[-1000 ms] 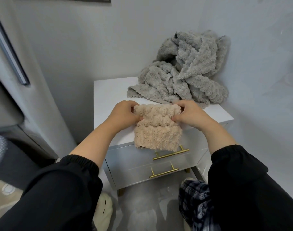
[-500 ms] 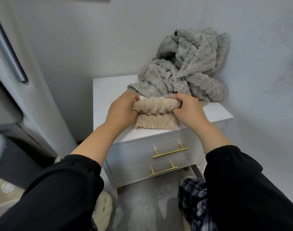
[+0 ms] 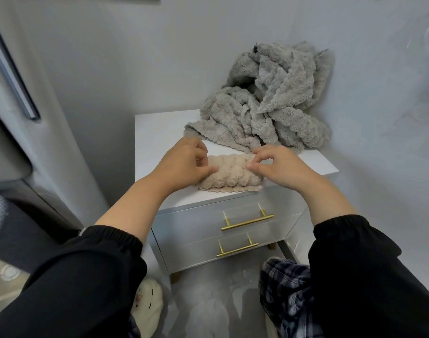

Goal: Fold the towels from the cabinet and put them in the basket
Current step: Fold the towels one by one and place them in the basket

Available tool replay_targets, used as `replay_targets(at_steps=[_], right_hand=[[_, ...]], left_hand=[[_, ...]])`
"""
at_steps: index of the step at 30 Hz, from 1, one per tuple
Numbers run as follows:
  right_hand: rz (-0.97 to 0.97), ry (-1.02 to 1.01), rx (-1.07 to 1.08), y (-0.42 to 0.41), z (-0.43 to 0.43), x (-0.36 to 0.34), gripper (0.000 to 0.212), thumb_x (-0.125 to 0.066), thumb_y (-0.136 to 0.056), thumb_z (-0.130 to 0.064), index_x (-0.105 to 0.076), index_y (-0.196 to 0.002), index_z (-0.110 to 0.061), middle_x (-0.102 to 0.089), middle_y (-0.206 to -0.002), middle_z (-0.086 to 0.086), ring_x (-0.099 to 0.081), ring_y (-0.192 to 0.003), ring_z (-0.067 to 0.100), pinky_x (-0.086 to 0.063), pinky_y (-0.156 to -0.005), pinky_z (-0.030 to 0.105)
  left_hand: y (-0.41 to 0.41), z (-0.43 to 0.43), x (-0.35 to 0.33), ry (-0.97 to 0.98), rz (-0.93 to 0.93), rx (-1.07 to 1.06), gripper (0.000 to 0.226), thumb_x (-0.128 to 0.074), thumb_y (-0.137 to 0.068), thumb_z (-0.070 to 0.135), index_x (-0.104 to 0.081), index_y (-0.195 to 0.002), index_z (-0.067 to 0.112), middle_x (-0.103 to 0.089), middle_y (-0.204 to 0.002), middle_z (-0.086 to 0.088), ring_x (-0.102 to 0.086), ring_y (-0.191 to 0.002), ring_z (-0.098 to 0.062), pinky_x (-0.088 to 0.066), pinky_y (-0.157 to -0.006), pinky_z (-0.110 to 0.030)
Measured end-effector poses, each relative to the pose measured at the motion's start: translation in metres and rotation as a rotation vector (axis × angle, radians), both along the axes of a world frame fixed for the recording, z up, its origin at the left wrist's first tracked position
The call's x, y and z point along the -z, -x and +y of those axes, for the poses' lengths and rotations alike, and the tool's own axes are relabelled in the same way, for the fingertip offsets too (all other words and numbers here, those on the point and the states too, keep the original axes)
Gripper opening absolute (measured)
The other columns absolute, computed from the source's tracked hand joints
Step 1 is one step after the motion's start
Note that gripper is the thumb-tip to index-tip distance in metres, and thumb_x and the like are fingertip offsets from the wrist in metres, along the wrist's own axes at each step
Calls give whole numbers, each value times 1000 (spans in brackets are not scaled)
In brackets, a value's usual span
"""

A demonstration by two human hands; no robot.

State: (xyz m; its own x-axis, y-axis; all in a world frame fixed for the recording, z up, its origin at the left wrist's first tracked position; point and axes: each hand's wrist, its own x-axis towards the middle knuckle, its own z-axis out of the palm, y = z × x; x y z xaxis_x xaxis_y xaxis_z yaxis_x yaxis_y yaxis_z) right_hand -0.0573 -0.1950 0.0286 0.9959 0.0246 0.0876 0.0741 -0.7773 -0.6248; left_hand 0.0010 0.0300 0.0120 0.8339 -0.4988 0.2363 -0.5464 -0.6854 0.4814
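Head view — both hands' fingers curled loosely on beige towel [image 3: 229,173] (folded) — left hand [image 3: 184,164], right hand [image 3: 279,167].

You're seeing a beige ribbed towel [image 3: 233,173], grey crumpled towels [image 3: 269,106], a white cabinet [image 3: 155,132], gold handles [image 3: 247,222], black sleeves [image 3: 86,276].
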Motion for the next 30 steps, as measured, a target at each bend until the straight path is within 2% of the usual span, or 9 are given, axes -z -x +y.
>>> replay_targets(at_steps=[3, 6, 9, 11, 16, 20, 23, 27, 30], right_hand=[[55, -41, 13, -1, 0, 4, 15, -75, -80, -16, -69, -80, -3, -62, -107, -4, -48, -108, 1, -28, -81, 11], [112, -65, 33, -7, -4, 11, 23, -81, -74, -20, -59, -81, -21, -55, -103, -8, -50, -104, 9, -35, -83, 25], [198, -119, 27, -12, -8, 17, 52, -82, -72, -20, -50, -111, -30, -52, -119, -2, -49, -110, 14, -42, -94, 29], [247, -161, 16, -14, -10, 19, 73, -84, -70, -21, -45, -131, -29, -49, -130, 0, -49, -118, 16, -41, -103, 35], [228, -363, 29, -15, -7, 20, 78, -89, -60, -27, -53, -130, -20, -61, -119, 0, -59, -110, 16, -48, -99, 38], [227, -508, 114, -17, 0, 23, 67, -84, -67, -8, -54, -127, -17, -64, -115, 12, -63, -100, 27, -52, -92, 41], [266, -780, 175, -19, 2, 21, 45, -72, -70, 13, -62, -110, -5, -69, -99, 14, -65, -98, 30, -52, -92, 42], [388, -1242, 233, -18, 3, 15, 35, -63, -75, 8, -62, -109, 2, -68, -108, 18, -66, -101, 30, -54, -83, 40], [363, -1365, 215, -18, 6, 13, 26, -58, -85, -6, -61, -110, -2, -68, -108, 15, -64, -102, 28, -52, -86, 40]], left_hand=[[0, -1, 1, 9, 64, 10, 28, -77, -76, 34, -59, -73, 14, -57, -110, -1, -48, -103, -14, -34, -79, -23], [1, -1, 2, 24, 177, -14, 38, -79, -74, 36, -53, -96, 18, -57, -110, -2, -51, -101, -19, -41, -80, -30], [2, 1, 2, -13, 296, -16, 67, -78, -74, 40, -44, -129, 25, -51, -129, -3, -47, -116, -18, -35, -89, -25], [2, 0, 2, -34, 322, -26, 78, -78, -73, 41, -40, -138, 25, -47, -138, -3, -43, -127, -19, -33, -93, -23], [3, -9, 3, 46, 320, -149, 73, -83, -68, 37, -51, -132, 19, -53, -130, -2, -48, -120, -19, -36, -92, -25], [6, -16, 3, 210, 362, -208, 45, -86, -65, 27, -64, -102, 14, -64, -95, 0, -58, -90, -19, -44, -73, -27], [7, -20, 3, 388, 457, -237, 33, -87, -64, 16, -67, -90, 14, -70, -88, -4, -65, -82, -19, -53, -74, -31], [8, -26, 4, 803, 733, -171, 29, -77, -70, -3, -68, -93, 12, -73, -89, -6, -69, -81, -21, -57, -71, -28], [7, -32, 7, 1008, 827, -117, 32, -71, -76, -5, -67, -104, 8, -74, -95, -8, -71, -87, -22, -57, -73, -27]])
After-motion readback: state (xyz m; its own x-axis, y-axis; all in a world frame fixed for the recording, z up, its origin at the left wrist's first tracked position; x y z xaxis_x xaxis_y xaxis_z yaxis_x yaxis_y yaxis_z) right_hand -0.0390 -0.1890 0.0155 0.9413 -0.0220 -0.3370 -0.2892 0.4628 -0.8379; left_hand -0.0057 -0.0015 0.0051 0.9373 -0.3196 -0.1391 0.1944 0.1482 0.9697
